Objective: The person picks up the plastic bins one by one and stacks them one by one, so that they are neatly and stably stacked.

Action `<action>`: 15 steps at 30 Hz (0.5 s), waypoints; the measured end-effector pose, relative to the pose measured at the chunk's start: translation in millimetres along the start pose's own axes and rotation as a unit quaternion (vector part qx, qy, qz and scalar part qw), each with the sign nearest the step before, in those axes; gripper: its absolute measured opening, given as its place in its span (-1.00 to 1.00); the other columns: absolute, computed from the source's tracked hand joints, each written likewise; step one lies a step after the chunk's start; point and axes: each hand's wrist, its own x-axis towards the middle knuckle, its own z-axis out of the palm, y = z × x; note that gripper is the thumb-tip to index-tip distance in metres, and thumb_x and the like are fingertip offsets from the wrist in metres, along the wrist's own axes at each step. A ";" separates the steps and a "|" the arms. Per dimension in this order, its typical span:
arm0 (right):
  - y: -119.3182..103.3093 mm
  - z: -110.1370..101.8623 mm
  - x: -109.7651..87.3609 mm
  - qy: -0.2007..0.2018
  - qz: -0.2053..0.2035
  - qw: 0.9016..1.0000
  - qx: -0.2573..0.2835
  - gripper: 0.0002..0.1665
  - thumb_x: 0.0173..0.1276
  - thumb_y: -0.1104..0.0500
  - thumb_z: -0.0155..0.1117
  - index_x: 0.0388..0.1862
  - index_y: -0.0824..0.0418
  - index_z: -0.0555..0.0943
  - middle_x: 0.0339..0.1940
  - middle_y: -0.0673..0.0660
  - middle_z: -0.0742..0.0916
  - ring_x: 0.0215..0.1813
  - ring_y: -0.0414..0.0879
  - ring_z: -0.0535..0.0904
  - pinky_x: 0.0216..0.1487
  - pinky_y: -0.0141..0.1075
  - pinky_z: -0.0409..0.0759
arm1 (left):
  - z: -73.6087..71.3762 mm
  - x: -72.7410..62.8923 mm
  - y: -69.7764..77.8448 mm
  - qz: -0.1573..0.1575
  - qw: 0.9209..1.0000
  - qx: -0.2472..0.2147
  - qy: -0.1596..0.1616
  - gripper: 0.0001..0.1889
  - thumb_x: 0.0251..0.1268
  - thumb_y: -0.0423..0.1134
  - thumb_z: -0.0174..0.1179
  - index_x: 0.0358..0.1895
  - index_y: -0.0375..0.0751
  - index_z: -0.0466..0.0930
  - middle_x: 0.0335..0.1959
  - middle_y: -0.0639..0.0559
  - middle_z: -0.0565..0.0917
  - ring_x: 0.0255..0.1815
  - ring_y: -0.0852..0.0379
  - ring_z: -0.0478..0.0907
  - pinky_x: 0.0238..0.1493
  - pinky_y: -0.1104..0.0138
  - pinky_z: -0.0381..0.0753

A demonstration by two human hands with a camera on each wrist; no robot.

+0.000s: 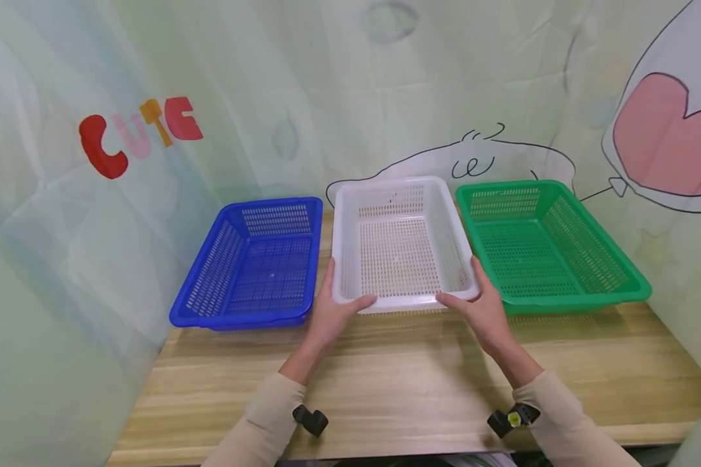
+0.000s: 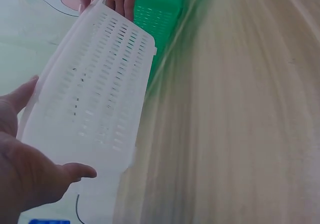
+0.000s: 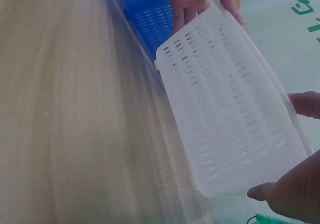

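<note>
A white perforated plastic basket (image 1: 405,302) is in the middle of the head view, with nothing in it. My left hand (image 1: 334,314) grips its near left corner, thumb over the front rim and fingers along the left side. At the near right corner my right hand (image 1: 483,312) grips it the same way. Both wrist views show the slotted front wall of the white basket (image 2: 105,78) between the two hands. Fingers under the rim are partly hidden by the basket.
On the left of the wooden table (image 1: 397,383) stands an empty blue basket (image 1: 239,322). A green basket (image 1: 578,301), also empty, stands close on the right. Behind them hangs a printed cloth backdrop (image 1: 257,97).
</note>
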 end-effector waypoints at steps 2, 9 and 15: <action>-6.1 -0.3 0.9 0.001 -0.006 1.000 0.003 0.28 0.16 0.24 0.55 0.67 -0.01 -0.07 0.54 0.23 0.31 0.37 0.14 0.35 0.18 -0.35 0.42 | -0.9 0.6 7.3 0.004 1.000 0.000 -0.002 0.25 -0.03 -0.25 0.58 0.65 0.00 -0.17 0.59 -0.06 0.10 0.45 -0.06 0.24 0.47 0.13 0.18; -25.5 1.4 0.4 0.008 -0.014 1.000 0.011 0.27 0.16 0.23 0.55 0.67 -0.01 -0.06 0.53 0.24 0.31 0.36 0.16 0.36 0.25 -0.13 0.46 | -9.4 4.9 26.1 0.029 0.999 -0.003 -0.020 0.25 -0.03 -0.27 0.58 0.65 -0.01 -0.18 0.59 0.01 0.09 0.43 -0.10 0.30 0.43 0.17 0.28; -36.7 7.6 -4.7 0.006 -0.020 1.000 0.010 0.29 0.15 0.18 0.58 0.67 0.00 -0.06 0.52 0.22 0.33 0.37 0.13 0.37 0.28 -0.07 0.46 | -24.4 10.1 38.3 0.039 0.999 0.009 -0.030 0.21 -0.02 -0.32 0.57 0.64 -0.06 -0.12 0.57 -0.07 0.15 0.45 -0.08 0.26 0.44 0.13 0.26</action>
